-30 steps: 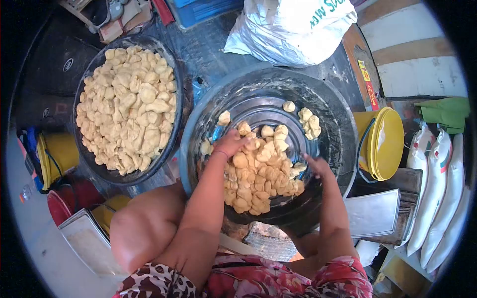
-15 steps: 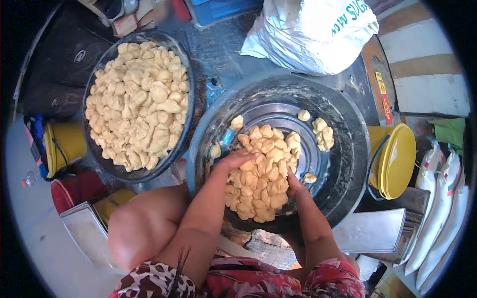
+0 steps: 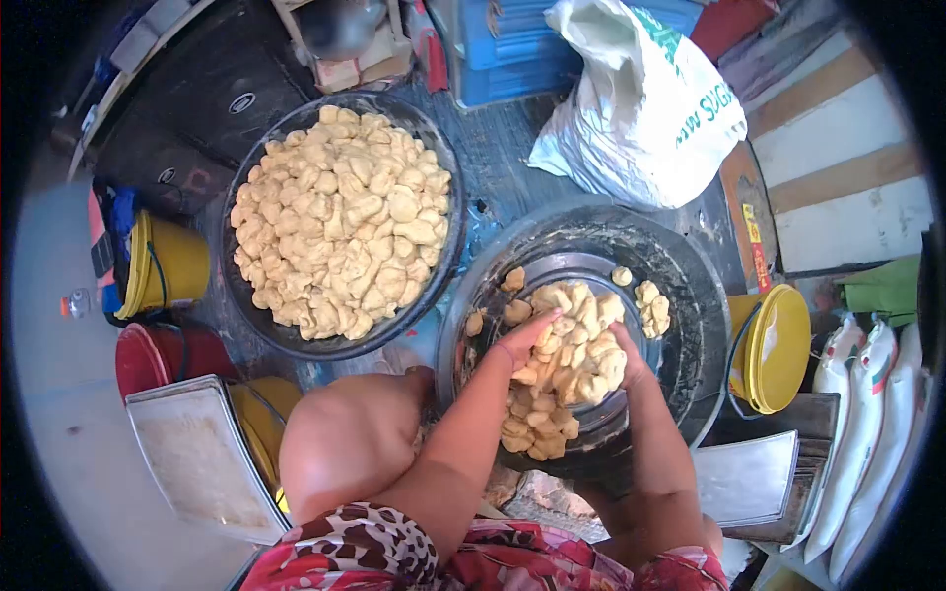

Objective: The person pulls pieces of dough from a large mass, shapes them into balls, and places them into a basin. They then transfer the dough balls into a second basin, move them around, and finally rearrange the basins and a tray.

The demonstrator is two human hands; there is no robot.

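Between my left hand (image 3: 524,340) and my right hand (image 3: 631,357) a heap of pale dough pieces (image 3: 581,345) is gripped from both sides. It appears raised inside a large black tub (image 3: 690,379). More dough pieces (image 3: 537,428) lie in the tub's near part, below the held heap. A few loose lumps (image 3: 650,309) sit at the tub's right side, and others (image 3: 475,323) lie by its left wall. To the left, a dark round basin (image 3: 448,266) carries a high mound of similar dough pieces (image 3: 345,217). My palms are mostly hidden by the dough.
A white sack (image 3: 641,118) stands behind the tub, with a blue crate (image 3: 503,59) beyond. Yellow buckets stand at right (image 3: 774,350) and left (image 3: 172,261), near a red bucket (image 3: 168,360). Metal trays (image 3: 202,453) lean at left; white sacks (image 3: 867,433) are stacked at right.
My hands have gathered part of the dough heap and lifted it toward the tub's middle, leaving a smaller pile in the near part. The camera view has shifted, showing the basin further right.
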